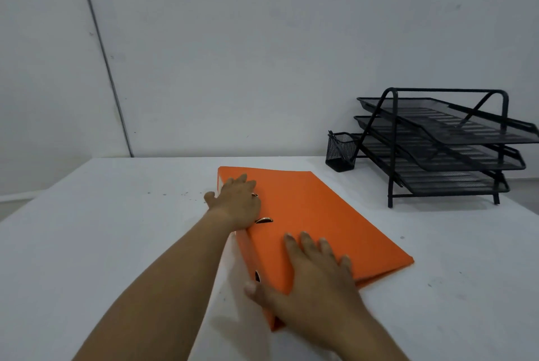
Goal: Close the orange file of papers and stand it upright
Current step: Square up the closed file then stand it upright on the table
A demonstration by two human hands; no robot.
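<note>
Two flat, spread hands on the closed orange file [315,215].
Left hand [236,203] and right hand [318,270] grasp nothing; stiff, smooth, probably heavy, best gripped along its spine.

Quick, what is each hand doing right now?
Left hand: open, flat on the closed orange cardboard file.
Right hand: open, flat on its cover.

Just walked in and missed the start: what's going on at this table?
A person is working on an orange file that lies flat and closed on the white table. The left hand rests near the spine and the right hand presses flat on the cover. It has not been stood upright yet. A black paper tray rack and mesh pen cup stand behind.
</note>
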